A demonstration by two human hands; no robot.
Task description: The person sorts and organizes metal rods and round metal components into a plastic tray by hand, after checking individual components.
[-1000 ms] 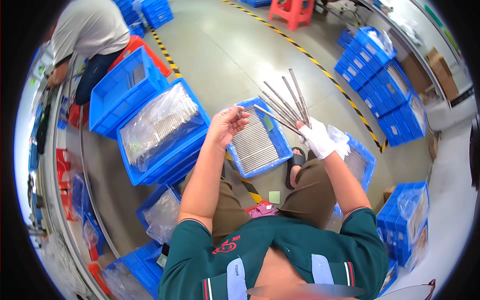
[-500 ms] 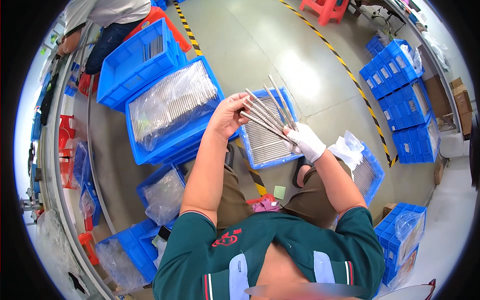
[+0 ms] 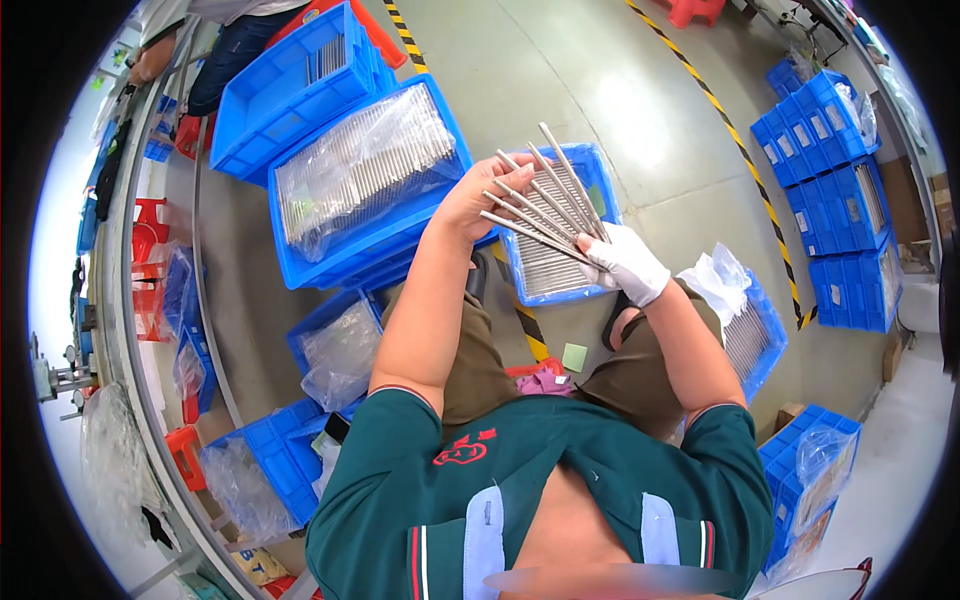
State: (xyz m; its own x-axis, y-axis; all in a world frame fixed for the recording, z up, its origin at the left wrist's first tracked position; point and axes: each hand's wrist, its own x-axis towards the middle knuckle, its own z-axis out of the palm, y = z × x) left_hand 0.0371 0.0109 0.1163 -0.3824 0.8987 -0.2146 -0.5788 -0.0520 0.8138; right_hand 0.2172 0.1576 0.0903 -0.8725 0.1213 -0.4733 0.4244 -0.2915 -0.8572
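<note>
Several thin grey metal rods point(image 3: 545, 205) fan out in front of me, above a blue crate point(image 3: 612, 190) full of similar rods lying side by side. Their lower ends are gripped in my right hand point(image 3: 630, 266), which wears a white glove. My left hand point(image 3: 487, 198) is bare. Its fingers are closed at the upper left part of the fan, pinching rods there; exactly which ones is hard to make out.
To the left, stacked blue crates point(image 3: 300, 275) hold more rods under clear plastic. Another crate of rods point(image 3: 770, 345) with white plastic stands by my right knee. More crates point(image 3: 835, 215) are stacked far right. A person point(image 3: 225, 40) sits at the upper left.
The view has shifted, so the surroundings sit further right and higher. The rods are spread differently, and my left fingers have moved further over their upper ends.
</note>
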